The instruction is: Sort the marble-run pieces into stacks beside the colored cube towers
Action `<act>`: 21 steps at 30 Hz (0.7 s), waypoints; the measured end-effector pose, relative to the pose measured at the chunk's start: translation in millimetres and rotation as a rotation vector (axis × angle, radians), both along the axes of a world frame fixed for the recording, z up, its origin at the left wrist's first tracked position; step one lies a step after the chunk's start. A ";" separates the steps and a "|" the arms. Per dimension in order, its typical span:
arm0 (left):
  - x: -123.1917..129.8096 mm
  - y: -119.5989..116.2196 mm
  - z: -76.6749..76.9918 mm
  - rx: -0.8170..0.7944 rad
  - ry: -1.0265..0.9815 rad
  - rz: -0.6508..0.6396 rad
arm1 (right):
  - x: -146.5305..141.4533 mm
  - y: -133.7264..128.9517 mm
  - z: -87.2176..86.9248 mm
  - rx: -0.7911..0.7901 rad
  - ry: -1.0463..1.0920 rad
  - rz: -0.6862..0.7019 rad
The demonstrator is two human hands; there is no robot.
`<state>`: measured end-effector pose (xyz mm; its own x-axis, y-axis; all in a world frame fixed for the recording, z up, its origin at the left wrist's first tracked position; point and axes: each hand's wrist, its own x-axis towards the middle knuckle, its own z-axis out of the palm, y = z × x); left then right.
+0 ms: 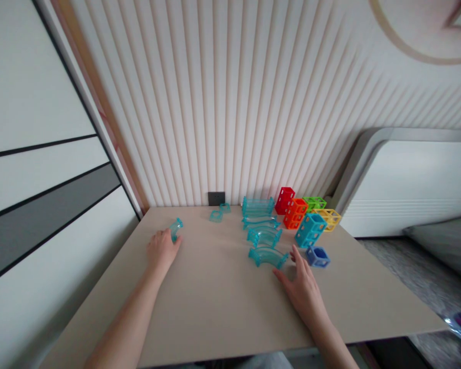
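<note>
At the left of the table my left hand (162,247) is closed round a clear teal track piece (175,225), whose far end sticks out past the fingers. My right hand (300,281) has its thumb and fingers apart, just in front of a curved teal track piece (268,256); nothing is in it. Behind that curve lie another curved piece (264,237), a wavy piece (260,223) and a straight channel piece (258,206). Right of my fingertips sits a blue-violet square block (318,256), with a tall teal block (310,230) behind it.
Stacked lattice blocks in red (285,200), orange (295,213), green (314,203) and yellow (328,219) stand at the back right. Two small teal square frames (215,216) lie near the wall socket (216,198). A white headboard (407,179) rises beyond the table's right edge.
</note>
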<state>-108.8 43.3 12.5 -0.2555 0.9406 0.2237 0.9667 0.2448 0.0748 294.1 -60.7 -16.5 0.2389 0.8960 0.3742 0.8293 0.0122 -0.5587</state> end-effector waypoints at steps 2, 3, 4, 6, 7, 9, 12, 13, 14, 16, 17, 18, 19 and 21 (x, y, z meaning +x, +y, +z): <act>3.3 0.3 1.7 -0.011 0.012 -0.011 | -0.3 -0.1 1.0 0.006 0.008 0.009; 3.7 0.3 2.3 -0.006 0.012 -0.022 | -0.4 -0.2 1.6 0.009 0.009 0.014; 3.5 0.3 2.8 0.004 0.007 -0.036 | -0.6 -0.2 2.3 0.011 0.009 0.018; 2.2 0.2 3.6 0.030 -0.016 -0.065 | -0.9 -0.5 4.1 0.007 0.003 0.019; 1.5 0.2 3.9 0.041 -0.028 -0.075 | -1.1 -0.7 5.0 0.002 0.000 0.017; 0.6 0.3 4.3 0.054 -0.043 -0.087 | -1.5 -1.4 6.4 -0.007 0.000 0.006; 1.1 0.5 4.6 0.105 -0.080 -0.104 | -1.9 -2.3 6.4 0.002 0.011 0.002; 1.7 0.3 4.9 0.153 -0.106 -0.125 | -1.9 -2.4 5.9 0.008 0.017 0.005; 2.6 0.0 5.5 0.221 -0.138 -0.159 | -1.8 -2.4 5.4 0.015 0.022 0.008; 6.3 -1.7 8.3 0.399 -0.212 -0.270 | -1.7 -1.9 4.9 0.039 0.032 0.011; 9.6 -3.1 10.5 0.485 -0.243 -0.343 | -1.7 -1.6 5.0 0.062 0.039 0.011; 14.2 -5.1 13.2 0.564 -0.271 -0.422 | -1.8 -1.3 5.4 0.093 0.048 0.010; 20.3 -7.6 16.2 0.617 -0.291 -0.508 | -2.0 -1.2 5.9 0.131 0.059 0.010; 36.8 -14.3 22.0 0.678 -0.321 -0.672 | -2.5 -1.5 7.1 0.208 0.077 0.026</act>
